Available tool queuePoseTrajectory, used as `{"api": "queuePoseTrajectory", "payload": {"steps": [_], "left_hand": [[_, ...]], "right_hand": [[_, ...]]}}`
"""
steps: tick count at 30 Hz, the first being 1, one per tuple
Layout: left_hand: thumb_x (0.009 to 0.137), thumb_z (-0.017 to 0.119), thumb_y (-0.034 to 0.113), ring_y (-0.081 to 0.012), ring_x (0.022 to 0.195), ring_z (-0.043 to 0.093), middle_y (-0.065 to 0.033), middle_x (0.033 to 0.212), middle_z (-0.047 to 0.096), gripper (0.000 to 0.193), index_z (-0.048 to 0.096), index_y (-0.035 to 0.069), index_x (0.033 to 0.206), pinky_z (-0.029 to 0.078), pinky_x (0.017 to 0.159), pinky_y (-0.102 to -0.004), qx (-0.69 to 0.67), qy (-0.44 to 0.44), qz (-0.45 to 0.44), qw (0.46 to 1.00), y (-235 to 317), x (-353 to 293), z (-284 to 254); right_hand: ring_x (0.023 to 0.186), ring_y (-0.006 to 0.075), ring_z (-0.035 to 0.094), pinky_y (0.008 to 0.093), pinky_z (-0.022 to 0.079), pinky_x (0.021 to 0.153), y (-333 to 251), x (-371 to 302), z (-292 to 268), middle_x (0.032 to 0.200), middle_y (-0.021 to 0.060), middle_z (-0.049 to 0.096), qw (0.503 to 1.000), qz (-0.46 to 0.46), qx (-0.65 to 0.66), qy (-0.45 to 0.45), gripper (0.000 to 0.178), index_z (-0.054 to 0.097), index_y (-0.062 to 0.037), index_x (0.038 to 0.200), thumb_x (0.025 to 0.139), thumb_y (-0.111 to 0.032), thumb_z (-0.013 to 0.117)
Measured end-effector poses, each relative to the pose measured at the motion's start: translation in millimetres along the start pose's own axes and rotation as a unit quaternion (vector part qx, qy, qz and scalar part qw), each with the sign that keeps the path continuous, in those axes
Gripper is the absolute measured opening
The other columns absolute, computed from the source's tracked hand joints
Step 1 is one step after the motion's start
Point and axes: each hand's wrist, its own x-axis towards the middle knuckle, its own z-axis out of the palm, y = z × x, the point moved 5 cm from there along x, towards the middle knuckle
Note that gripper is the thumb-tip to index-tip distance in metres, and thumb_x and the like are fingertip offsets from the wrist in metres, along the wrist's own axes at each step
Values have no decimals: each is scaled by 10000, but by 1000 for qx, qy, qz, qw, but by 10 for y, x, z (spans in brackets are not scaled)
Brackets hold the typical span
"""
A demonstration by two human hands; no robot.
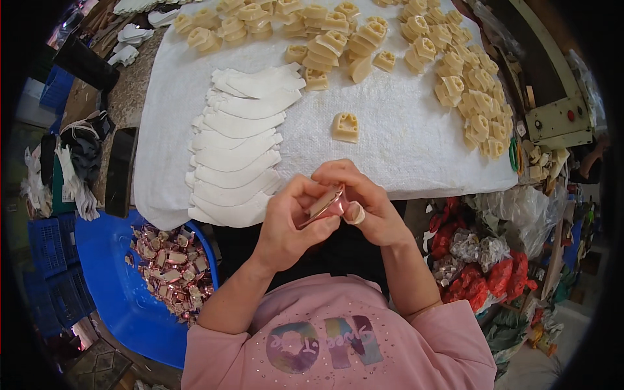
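Observation:
My left hand and my right hand meet in front of my chest, both closed on a small shiny rose-gold piece. A pale band or tape wraps one finger of my right hand. Just beyond my hands, on the white cloth, a single cream foam block lies alone. To the left, a row of white flat curved pieces overlaps in a fan.
Many cream blocks are heaped along the cloth's far and right sides. A blue tub at lower left holds several rose-gold pieces. A dark phone lies left of the cloth. Red and clear bags pile up at right.

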Motion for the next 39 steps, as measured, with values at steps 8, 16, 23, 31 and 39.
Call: {"api": "queuePoseTrajectory", "payload": {"steps": [8, 16, 23, 31, 39], "left_hand": [[824, 686, 153, -76, 684, 561, -39, 752, 590, 199, 574, 6, 899, 467, 627, -232, 310, 53, 157, 936, 311, -68, -97], [805, 665, 50, -61, 665, 516, -23, 761, 579, 168, 580, -7, 938, 433, 587, -210, 319, 140, 210, 913, 519, -404, -500], [843, 592, 26, -131, 772, 571, -88, 916, 605, 203, 582, -5, 1044, 467, 699, -270, 544, 451, 129, 696, 606, -1387, -1674], [763, 609, 14, -304, 1063, 432, -157, 1107, 491, 382, 564, 22, 1143, 332, 941, -403, 738, 524, 7, 425, 695, -1984, -1925], [701, 619, -27, -306, 1041, 478, -149, 1072, 514, 366, 610, 25, 1064, 377, 914, -378, 633, 260, 244, 687, 929, -510, -1016]], "right_hand": [[846, 246, 456, 343, 376, 786, -215, 120, 76, 957, 112, 501, 969, -38, -242, 43, 258, 531, -39, 974, 864, -263, 594], [834, 302, 472, 367, 372, 800, -238, 356, 264, 877, 110, 518, 965, -68, -254, 14, 261, 540, -44, 995, 803, -192, 636], [969, 290, 477, 397, 369, 854, -82, 789, 138, 1019, 107, 555, 839, -71, -535, 66, 333, 585, -37, 1058, 728, -29, 626], [987, 274, 503, 391, 366, 861, 4, 1142, -4, 1009, 97, 583, 754, -41, -647, 109, 394, 606, -34, 1057, 664, -11, 625], [929, 282, 506, 406, 363, 811, 241, 1223, -81, 909, 107, 575, 786, 4, -602, 137, 330, 602, -33, 990, 667, 25, 573]]}}
